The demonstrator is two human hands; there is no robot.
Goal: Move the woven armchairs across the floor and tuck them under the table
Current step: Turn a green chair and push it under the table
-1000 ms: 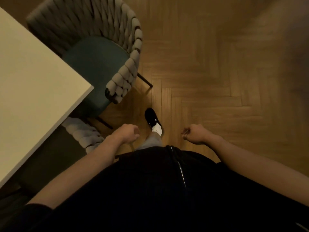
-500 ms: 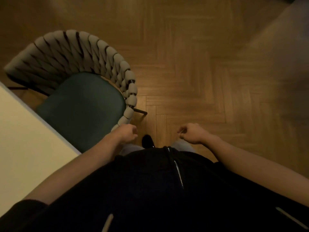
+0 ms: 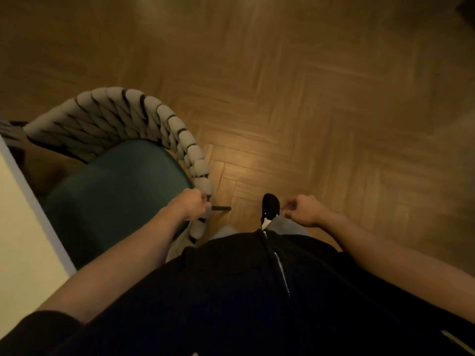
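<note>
One woven armchair point(image 3: 123, 160) is in view, standing on the herringbone floor point(image 3: 321, 111) with the front of its teal seat point(image 3: 115, 201) at the edge of the pale table point(image 3: 23, 227), which fills the lower left. Compared with a second ago the view has swung: then the table corner covered much of the frame and a second woven arm showed beneath it; now only this chair shows, its curved back open toward the room, and the person stands just behind its right arm. Left hand point(image 3: 194, 208) has come from hovering free in front of the body to the end of the woven armrest, fingers curled at the rim; whether they actually close round the weave or merely sit against it I cannot tell, as the knuckles hide the contact. Right hand point(image 3: 302, 210) hangs over the floor beside a black shoe point(image 3: 270, 205), fingers loosely curled, holding nothing. Judgement: the person has walked round to this chair and is about to take hold; the seat is only partly under the tabletop, so the tuck for this one looks not yet finished. Containers: none visible; the seat carries nothing and what shows of the tabletop is plain surface.
</note>
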